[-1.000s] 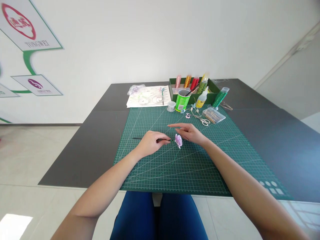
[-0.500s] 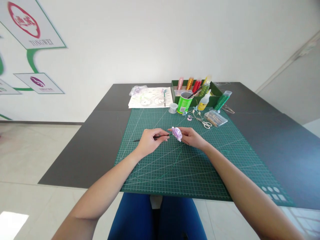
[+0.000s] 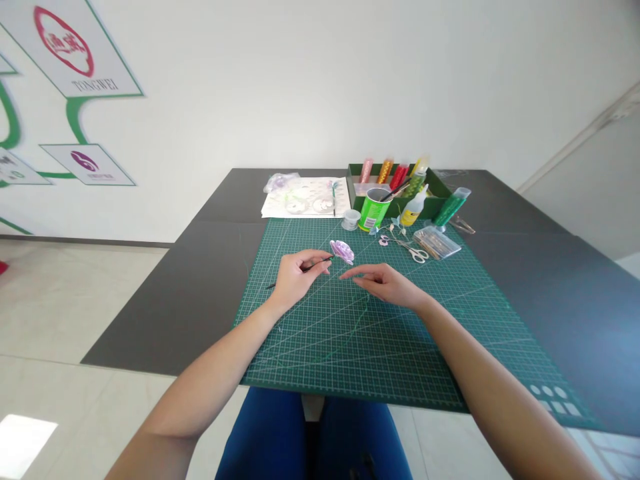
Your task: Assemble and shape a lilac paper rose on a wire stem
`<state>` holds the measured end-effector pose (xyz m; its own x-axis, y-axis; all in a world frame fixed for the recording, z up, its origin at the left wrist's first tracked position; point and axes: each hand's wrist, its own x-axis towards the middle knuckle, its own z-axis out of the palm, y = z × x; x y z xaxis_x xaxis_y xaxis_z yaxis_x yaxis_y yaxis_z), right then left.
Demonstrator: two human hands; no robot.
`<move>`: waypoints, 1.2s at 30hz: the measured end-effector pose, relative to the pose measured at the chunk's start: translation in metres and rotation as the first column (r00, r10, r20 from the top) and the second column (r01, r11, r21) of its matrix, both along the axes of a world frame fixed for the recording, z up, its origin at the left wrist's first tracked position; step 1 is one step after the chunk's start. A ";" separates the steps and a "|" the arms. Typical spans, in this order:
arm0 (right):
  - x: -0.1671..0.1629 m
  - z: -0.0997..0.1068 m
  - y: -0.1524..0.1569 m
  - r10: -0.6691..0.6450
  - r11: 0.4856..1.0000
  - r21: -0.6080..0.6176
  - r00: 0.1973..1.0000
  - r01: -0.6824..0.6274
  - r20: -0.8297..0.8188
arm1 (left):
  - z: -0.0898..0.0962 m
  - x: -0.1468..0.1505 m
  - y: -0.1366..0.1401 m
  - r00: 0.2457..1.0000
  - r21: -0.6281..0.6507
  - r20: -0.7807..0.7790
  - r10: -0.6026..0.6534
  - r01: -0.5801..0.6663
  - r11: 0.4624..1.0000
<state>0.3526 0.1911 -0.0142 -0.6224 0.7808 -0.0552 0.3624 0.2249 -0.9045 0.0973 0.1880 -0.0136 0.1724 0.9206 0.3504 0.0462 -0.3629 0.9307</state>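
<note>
My left hand (image 3: 296,275) is closed in a pinch around the thin dark stem (image 3: 319,263) of an artificial flower. Pale purple petals form the flower head (image 3: 343,251), which tilts up to the right beyond the fingertips. The stem's far end sticks out behind the hand to the left. To the right and a little lower is my right hand (image 3: 385,283), apart from the flower, its index finger pointing left and the other fingers curled. A fine green thread (image 3: 345,343) trails from under these fingers in a curve over the green cutting mat (image 3: 410,360).
Behind the hands stand a green can (image 3: 374,210) with brushes, a small white tub (image 3: 351,219) and a glue bottle (image 3: 413,208). Scissors (image 3: 418,255) lie beside a clear case (image 3: 437,242). Farther back are a dark green box (image 3: 354,193) with coloured tubes and paper sheets (image 3: 305,203).
The flower has moved up and left, its head now turned upward. My right hand has come away from it, down and slightly right. The view has shifted a little.
</note>
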 end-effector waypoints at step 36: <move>0.000 0.000 0.008 0.014 0.997 0.078 1.000 -0.015 0.010 | -0.022 -0.013 0.037 0.993 0.146 -0.084 0.084 -0.071 0.987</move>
